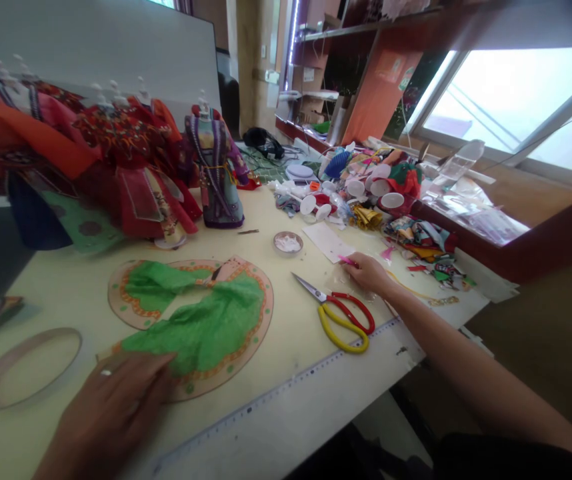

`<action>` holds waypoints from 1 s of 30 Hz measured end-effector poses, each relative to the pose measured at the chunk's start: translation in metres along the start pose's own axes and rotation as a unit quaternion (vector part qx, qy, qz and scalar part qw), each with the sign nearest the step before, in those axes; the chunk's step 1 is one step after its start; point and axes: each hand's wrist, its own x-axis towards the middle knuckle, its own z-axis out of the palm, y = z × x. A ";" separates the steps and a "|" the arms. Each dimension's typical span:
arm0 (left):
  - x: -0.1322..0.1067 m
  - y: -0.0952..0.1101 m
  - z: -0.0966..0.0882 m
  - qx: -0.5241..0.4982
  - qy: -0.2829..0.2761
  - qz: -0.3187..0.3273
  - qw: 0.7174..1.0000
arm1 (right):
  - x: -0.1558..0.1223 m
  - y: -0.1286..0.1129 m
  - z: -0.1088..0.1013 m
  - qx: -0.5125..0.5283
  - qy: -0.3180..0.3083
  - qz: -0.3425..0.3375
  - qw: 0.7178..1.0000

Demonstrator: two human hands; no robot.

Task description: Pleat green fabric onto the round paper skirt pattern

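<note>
- Pressing flat, fingers open, the left hand (pixel 111 407) lies on the green fabric (pixel 201 327) spread on the table (pixel 291 347).
- Right hand (pixel 369 273) pinches a small pink piece (pixel 347 261), just beyond the scissors (pixel 343 313).

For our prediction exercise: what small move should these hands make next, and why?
Probably pick up the small pink piece with the right hand, whose fingertips are at it: the left hand pins the green fabric flat, and the scissors lie untouched nearby.
</note>
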 end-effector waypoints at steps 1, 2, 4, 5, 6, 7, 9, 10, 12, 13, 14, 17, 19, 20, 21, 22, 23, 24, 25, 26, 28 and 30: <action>-0.001 0.000 0.000 0.001 0.001 -0.006 1.000 | 0.001 -0.001 0.001 0.000 0.004 0.004 1.000; -0.001 -0.001 0.001 0.004 -0.001 -0.014 1.000 | 0.001 -0.002 0.002 0.000 0.008 0.007 1.000; -0.002 -0.002 0.001 0.013 -0.005 -0.007 1.000 | 0.002 -0.004 0.004 0.000 0.015 0.011 1.000; -0.002 -0.002 0.001 0.020 -0.007 0.006 1.000 | 0.003 -0.004 0.005 0.000 0.018 0.014 1.000; -0.002 -0.003 0.000 0.027 -0.007 0.018 0.999 | 0.003 -0.004 0.006 0.000 0.020 0.016 1.000; -0.002 -0.004 0.000 0.033 -0.008 0.025 0.999 | 0.003 -0.004 0.006 -0.001 0.020 0.017 1.000; -0.001 -0.005 -0.002 0.038 -0.010 0.025 0.999 | 0.004 -0.003 0.006 -0.001 0.018 0.020 1.000; -0.001 -0.006 -0.002 0.038 -0.010 0.018 0.999 | 0.004 -0.003 0.006 -0.002 0.016 0.021 1.000; -0.001 -0.007 -0.002 0.033 -0.010 0.022 0.999 | 0.005 -0.003 0.006 -0.001 0.011 0.022 1.000; -0.001 -0.008 -0.002 0.032 -0.013 0.030 0.999 | 0.006 -0.004 0.005 0.000 0.010 0.022 1.000; -0.002 -0.008 -0.002 0.032 -0.013 0.036 0.999 | 0.006 -0.004 0.004 0.001 0.009 0.022 1.000; -0.001 -0.006 -0.003 0.020 -0.011 0.033 0.999 | 0.006 -0.004 -0.001 0.008 0.014 0.022 1.000; 0.000 -0.001 -0.004 0.005 -0.003 0.009 1.000 | 0.004 -0.002 -0.006 0.015 0.021 0.022 0.999; 0.001 0.001 -0.005 0.001 0.001 -0.003 1.000 | 0.002 -0.001 -0.009 0.019 0.022 0.021 0.999; 0.002 0.002 -0.005 -0.001 0.006 -0.007 1.000 | -0.001 0.000 -0.012 0.022 0.020 0.020 0.999; 0.002 0.004 -0.006 -0.002 0.009 -0.006 1.000 | -0.004 0.002 -0.014 0.026 0.015 0.017 0.999; 0.002 0.004 -0.006 -0.002 0.007 -0.002 1.000 | -0.007 0.003 -0.016 0.028 0.006 0.015 0.999; 0.002 0.004 -0.006 -0.003 0.003 0.005 1.000 | -0.010 0.005 -0.016 0.030 -0.004 0.011 0.999; 0.001 0.003 -0.005 -0.007 -0.004 0.009 1.000 | -0.013 0.006 -0.016 0.031 -0.014 0.007 0.999; 0.000 0.002 -0.005 -0.011 -0.007 0.011 1.000 | -0.015 0.007 -0.016 0.032 -0.022 0.004 0.999; -0.002 -0.001 -0.004 -0.020 -0.012 0.008 1.000 | -0.019 0.009 -0.013 0.029 -0.029 0.001 0.999; -0.004 -0.004 -0.003 -0.028 -0.011 0.008 1.000 | -0.020 0.010 -0.011 0.023 -0.028 0.001 0.999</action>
